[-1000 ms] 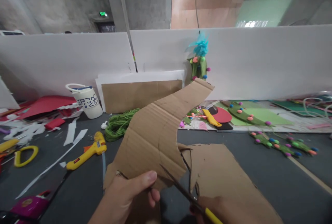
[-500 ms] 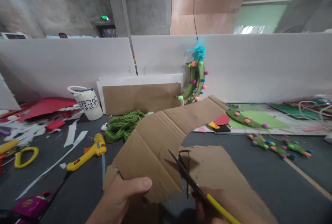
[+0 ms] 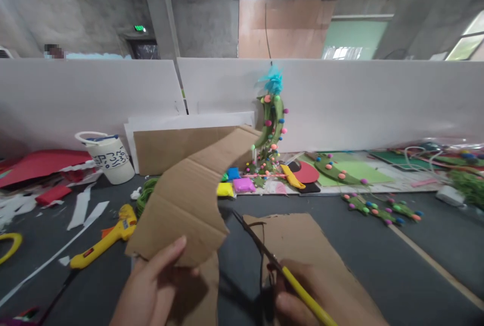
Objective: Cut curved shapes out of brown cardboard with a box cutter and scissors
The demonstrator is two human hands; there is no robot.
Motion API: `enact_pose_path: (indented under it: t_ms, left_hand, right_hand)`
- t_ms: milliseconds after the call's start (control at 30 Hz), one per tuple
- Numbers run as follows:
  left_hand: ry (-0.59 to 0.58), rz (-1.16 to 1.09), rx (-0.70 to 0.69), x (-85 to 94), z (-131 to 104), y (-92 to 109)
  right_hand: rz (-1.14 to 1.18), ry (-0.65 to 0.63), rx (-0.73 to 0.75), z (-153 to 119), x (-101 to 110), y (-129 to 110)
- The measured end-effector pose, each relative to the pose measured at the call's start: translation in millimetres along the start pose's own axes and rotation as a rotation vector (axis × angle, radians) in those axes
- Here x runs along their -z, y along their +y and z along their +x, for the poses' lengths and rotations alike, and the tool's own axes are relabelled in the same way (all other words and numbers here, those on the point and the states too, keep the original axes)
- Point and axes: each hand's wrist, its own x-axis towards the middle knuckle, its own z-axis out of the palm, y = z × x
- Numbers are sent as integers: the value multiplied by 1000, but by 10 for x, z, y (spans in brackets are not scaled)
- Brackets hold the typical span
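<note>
A curved piece of brown cardboard [image 3: 185, 190] is lifted above the table, with my left hand [image 3: 151, 280] closed on its lower edge, thumb on the face. My right hand [image 3: 302, 290] grips yellow-handled scissors [image 3: 260, 245]. Their dark blades point up and left, a small gap away from the cardboard's right edge. A thin dark strip hangs by the blades; what it is I cannot make out. Beneath the right hand lies a flat cardboard sheet [image 3: 306, 235], and another cardboard piece [image 3: 204, 290] rests below my left hand.
A yellow hot glue gun [image 3: 108, 240] lies at left, near a white bucket [image 3: 113, 159]. Green yarn [image 3: 146, 196] is partly covered by the cardboard. A green pompom-covered decoration [image 3: 280, 114] stands at the back. Pompom-dotted green pieces [image 3: 381, 210] lie at right.
The cardboard piece has moved left and tilted, coming away from the scissors' blades. Coloured packets behind it have come into sight. The whole view has shifted slightly to the right.
</note>
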Motion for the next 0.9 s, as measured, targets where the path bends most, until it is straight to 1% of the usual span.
enact_pose_path:
  t_ms: [67,133,167,200,267,333,433,500,567,700,800,900]
  left_hand:
    - [47,-51,-42,4,71,37]
    - [53,-85,-49,-6,110,55]
    - [46,-91,-39,-9,120,54]
    - [35,-87,-23,-10,127,49]
    - [-5,-66,-2,-4,139,30]
    - [-29,-50,-7,4,156,14]
    - [8,-63,-29,2,182,13]
    - [17,-63,-33,-5,190,20]
    - [-4,-49,-42,-11,191,22]
    - [-10,-26,-12,-22,181,8]
    - [-5,-44,45,-49,151,17]
    - [-43,-51,72,-102,96,53]
  right_hand:
    - [-68,163,-83,85,92,32]
    - [-178,353,-143,155,202,102]
    - [-239,416,-164,182,251,141]
    - [-289,446,-184,202,289,178]
    - [-342,437,-206,227,317,232]
    - [-363,398,-202,237,282,254]
    - [-420,377,-195,238,175,276]
    - [-482,390,-208,236,122,323]
    - [-539,418,-233,235,110,400]
    - [-607,467,-279,223,181,539]
    - [-689,470,-280,194,247,497]
    - [-791,465,-256,179,237,314]
